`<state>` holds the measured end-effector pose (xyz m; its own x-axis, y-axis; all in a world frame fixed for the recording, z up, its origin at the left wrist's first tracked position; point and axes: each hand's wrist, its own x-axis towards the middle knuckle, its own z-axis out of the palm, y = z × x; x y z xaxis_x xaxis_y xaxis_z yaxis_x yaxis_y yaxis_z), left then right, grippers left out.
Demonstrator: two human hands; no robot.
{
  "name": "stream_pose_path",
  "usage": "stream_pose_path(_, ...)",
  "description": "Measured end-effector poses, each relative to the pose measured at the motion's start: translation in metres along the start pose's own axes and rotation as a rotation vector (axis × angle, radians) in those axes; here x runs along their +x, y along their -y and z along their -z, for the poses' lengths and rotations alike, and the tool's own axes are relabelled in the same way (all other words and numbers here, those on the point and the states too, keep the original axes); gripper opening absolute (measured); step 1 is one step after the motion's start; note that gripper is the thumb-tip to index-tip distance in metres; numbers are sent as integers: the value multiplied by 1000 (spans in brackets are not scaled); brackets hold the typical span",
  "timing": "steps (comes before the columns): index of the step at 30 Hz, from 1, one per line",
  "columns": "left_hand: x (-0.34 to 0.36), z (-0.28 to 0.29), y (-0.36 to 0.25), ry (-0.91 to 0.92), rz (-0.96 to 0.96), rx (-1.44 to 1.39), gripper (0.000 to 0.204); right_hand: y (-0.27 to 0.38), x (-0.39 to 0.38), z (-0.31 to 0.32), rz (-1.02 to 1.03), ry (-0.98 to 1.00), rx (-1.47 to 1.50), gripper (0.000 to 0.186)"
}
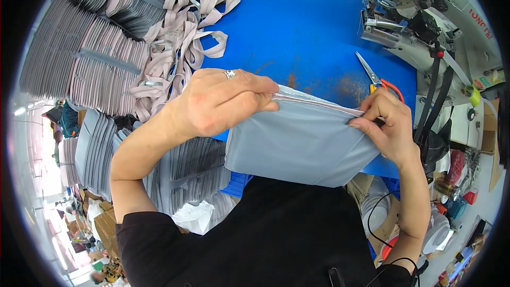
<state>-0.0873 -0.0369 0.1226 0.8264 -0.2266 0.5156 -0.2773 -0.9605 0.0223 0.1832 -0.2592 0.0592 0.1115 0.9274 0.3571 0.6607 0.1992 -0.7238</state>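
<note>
Stretched between my hands is a grey-blue fabric panel [303, 141], its upper edge folded with a pale pinkish strip and lighter layer showing along it. My left hand [226, 101], with a ring on one finger, pinches the panel's upper left edge. At the upper right edge, my right hand [388, 122] grips it between thumb and fingers. The panel hangs toward my lap, over the near edge of the blue table [297, 26]. Just beyond my right hand lie scissors [374, 74] with red and yellow handles, blades apart.
A sewing machine [425, 16] stands at the far right. Pale pink straps [183, 37] lie in a tangled heap on the left. Bundled stacks of grey fabric pieces [58, 42] fill the far left, and another stack [191, 167] sits beside my left forearm.
</note>
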Motion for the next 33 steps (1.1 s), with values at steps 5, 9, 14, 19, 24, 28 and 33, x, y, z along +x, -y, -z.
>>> stream_pose_path(5, 6, 2, 0, -13, 76, -61, 24, -1, 2, 1, -22, -19, 22, 38)
stream_pose_path(9, 11, 3, 7, 26, 115, -78, 23, -3, 5, 3, -46, -29, 35, 41)
stream_pose_path(14, 28, -5, 23, 64, 194, -113, 22, -4, 11, 8, -233, -17, 167, 28)
stream_pose_path(19, 59, -23, 57, 40, 401, -202, 18, -15, 28, 19, -297, 38, 241, 20)
stream_pose_path(24, 104, -54, 109, 67, 541, -396, 14, -28, 33, 3, -550, -86, 590, 13)
stream_pose_path(28, 139, -91, 159, 218, 565, -645, 17, -36, 39, -18, -670, -294, 849, 14)
stream_pose_path(33, 167, -133, 184, 219, 566, -713, 11, -40, 51, -12, -786, -449, 947, 16)
